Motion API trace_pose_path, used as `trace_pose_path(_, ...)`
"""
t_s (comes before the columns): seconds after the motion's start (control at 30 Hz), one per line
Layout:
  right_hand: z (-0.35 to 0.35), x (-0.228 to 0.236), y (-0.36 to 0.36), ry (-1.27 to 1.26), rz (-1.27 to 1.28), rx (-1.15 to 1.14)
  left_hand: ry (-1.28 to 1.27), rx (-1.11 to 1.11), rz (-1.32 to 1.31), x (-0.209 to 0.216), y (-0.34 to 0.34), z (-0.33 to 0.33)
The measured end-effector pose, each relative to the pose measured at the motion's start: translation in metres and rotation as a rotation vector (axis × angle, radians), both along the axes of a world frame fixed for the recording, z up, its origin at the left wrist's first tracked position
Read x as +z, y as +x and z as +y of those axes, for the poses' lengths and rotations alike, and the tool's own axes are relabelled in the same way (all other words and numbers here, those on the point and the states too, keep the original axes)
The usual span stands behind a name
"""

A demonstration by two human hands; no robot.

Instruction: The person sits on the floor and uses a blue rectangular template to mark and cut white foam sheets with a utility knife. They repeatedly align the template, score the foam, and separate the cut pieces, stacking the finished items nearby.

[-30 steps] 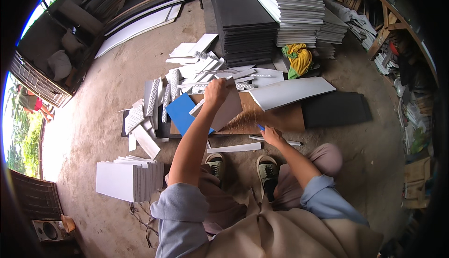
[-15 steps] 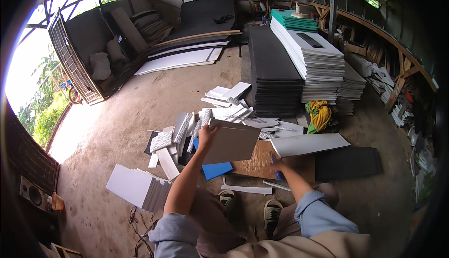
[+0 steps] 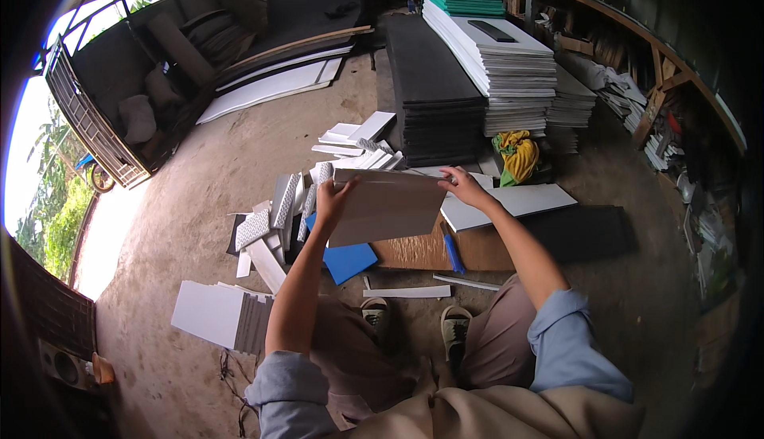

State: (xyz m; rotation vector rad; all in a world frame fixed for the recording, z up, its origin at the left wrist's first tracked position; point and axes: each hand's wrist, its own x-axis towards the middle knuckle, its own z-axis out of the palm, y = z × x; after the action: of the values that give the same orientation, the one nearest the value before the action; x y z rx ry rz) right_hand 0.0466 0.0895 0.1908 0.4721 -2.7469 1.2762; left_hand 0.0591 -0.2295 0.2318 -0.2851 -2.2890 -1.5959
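A rectangular white foam sheet (image 3: 386, 210), shaded grey on the near side, is held up in front of me. My left hand (image 3: 334, 199) grips its left edge, thumb on the near face. At its upper right corner, my right hand (image 3: 465, 186) pinches the edge between thumb and fingers. Below the sheet lies a brown wooden board (image 3: 406, 254) on the floor, partly covered. A blue-handled cutter knife (image 3: 454, 253) rests on that board. Beside it is a blue foam piece (image 3: 352, 262), partly under the sheet.
White offcuts (image 3: 278, 232) are heaped beyond and left of the board. A pile of cut white sheets (image 3: 208, 312) stands at left. To the right lie a white panel (image 3: 529, 200) and a black sheet (image 3: 581, 232). Tall black (image 3: 438, 132) and white stacks (image 3: 521, 93) rise behind.
My right hand has let go of the cutter knife, which now lies on the board, and has risen to the sheet's upper right corner. My view has shifted slightly.
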Motion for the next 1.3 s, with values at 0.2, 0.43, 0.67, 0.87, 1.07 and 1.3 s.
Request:
trace_pose_path(0.2, 0.000, 0.016, -0.005, 0.087, -0.443, 0.055, 0.070, -0.043, -0.151, 0.019, 0.024, -0.011)
trace_pose_path(0.43, -0.014, 0.000, -0.007, -0.385, -0.483, -0.009, 0.103, -0.071, -0.194, 0.021, 0.030, -0.026)
trace_pose_path(0.67, -0.020, -0.019, -0.035, -0.790, -0.456, -0.555, 0.078, -0.134, -0.261, 0.013, 0.024, -0.017)
trace_pose_path(0.87, -0.009, -0.036, -0.058, -1.812, -0.488, -0.967, 0.054, -0.131, -0.240, 0.014, 0.020, -0.020)
trace_pose_path(1.07, 0.014, -0.037, -0.044, -1.289, -0.714, -0.635, 0.151, 0.258, -0.361, -0.030, -0.002, -0.050)
trace_pose_path(1.3, -0.021, -0.045, -0.053, -0.549, -0.693, -0.528, 0.649, 0.399, -0.560, -0.045, 0.000, -0.057)
